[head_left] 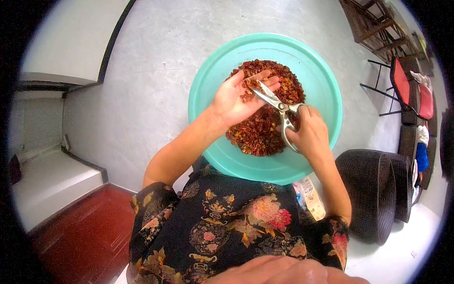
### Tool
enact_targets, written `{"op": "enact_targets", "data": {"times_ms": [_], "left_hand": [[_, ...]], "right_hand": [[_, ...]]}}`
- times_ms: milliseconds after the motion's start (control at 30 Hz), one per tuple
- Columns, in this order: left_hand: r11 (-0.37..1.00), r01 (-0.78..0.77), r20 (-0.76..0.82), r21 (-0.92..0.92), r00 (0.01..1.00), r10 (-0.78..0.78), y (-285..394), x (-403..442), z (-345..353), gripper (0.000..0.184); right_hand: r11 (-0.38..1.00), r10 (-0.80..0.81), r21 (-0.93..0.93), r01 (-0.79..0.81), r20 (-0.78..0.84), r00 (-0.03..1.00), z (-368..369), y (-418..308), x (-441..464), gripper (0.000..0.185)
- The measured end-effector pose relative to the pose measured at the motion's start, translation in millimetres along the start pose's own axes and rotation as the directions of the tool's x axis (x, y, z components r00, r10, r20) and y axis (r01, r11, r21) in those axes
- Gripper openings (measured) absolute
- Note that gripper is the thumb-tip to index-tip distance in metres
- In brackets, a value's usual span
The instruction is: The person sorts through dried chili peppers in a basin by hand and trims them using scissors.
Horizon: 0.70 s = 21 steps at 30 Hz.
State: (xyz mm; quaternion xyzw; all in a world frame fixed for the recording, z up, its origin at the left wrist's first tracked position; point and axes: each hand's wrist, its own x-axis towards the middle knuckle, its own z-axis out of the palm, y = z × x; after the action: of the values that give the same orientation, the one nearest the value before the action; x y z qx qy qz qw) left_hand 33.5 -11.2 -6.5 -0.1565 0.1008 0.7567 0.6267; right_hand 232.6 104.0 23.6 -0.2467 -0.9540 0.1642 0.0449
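A wide turquoise plastic basin [210,66] stands in front of me, holding a heap of chopped red-brown dried pieces [257,137] that look like cut dried chillies. Above the heap, my left hand [236,100] is palm up, slightly cupped, with a small clump of the pieces [249,89] in it. My right hand [310,130] grips the handles of metal scissors [283,108]. Their blades point to the upper left, with the tips at the clump over my left palm. The left fingertips lie partly behind the blades.
Black woven round baskets [364,194] stand at the right. A red folding chair [402,80] and a wooden rack [378,28] are at the upper right. A white cabinet-like block [71,42] is at the left, above a dark red floor panel [85,236]. The floor [156,71] is grey.
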Motion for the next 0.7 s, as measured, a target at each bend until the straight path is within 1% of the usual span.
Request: {"op": "enact_targets", "data": {"times_ms": [100,167,200,267,333,467,567,633,700], "left_hand": [[0.999,0.019,0.027,-0.037,0.999,-0.018,1,1,-4,0.062],[0.998,0.031,0.040,-0.060,0.999,-0.028,2,1,-6,0.061],[0.998,0.036,0.033,-0.059,0.999,-0.034,2,2,-6,0.058],[0.998,0.039,0.025,-0.057,0.999,-0.037,3,3,-7,0.055],[0.999,0.023,-0.026,-0.036,0.999,-0.024,3,5,-8,0.050],[0.999,0.029,-0.025,-0.044,0.999,-0.030,4,6,-11,0.047],[0.998,0.039,-0.021,-0.045,0.999,-0.040,4,6,-10,0.045],[0.996,-0.059,-0.092,0.072,0.994,0.065,4,4,-3,0.043],[0.993,-0.083,-0.104,0.087,0.990,0.092,6,6,-3,0.042]], "right_hand": [[0.999,0.044,-0.010,-0.044,0.044,0.998,0,1,0,0.039],[0.999,0.007,0.032,-0.005,-0.034,0.999,3,3,-1,0.044],[0.999,0.006,0.032,-0.005,-0.034,0.999,2,2,-1,0.044],[1.000,0.020,0.017,-0.020,0.028,0.999,0,1,-1,0.030],[0.999,0.012,0.040,-0.014,0.040,0.999,2,3,-2,0.029],[0.997,-0.009,0.077,0.005,0.058,0.998,5,7,-3,0.025],[0.998,0.008,0.055,-0.011,0.045,0.999,5,6,-2,0.027],[0.999,0.009,0.052,-0.011,0.044,0.999,-2,0,-1,0.030],[0.999,0.009,0.049,-0.012,0.045,0.999,-6,-3,1,0.033]]}}
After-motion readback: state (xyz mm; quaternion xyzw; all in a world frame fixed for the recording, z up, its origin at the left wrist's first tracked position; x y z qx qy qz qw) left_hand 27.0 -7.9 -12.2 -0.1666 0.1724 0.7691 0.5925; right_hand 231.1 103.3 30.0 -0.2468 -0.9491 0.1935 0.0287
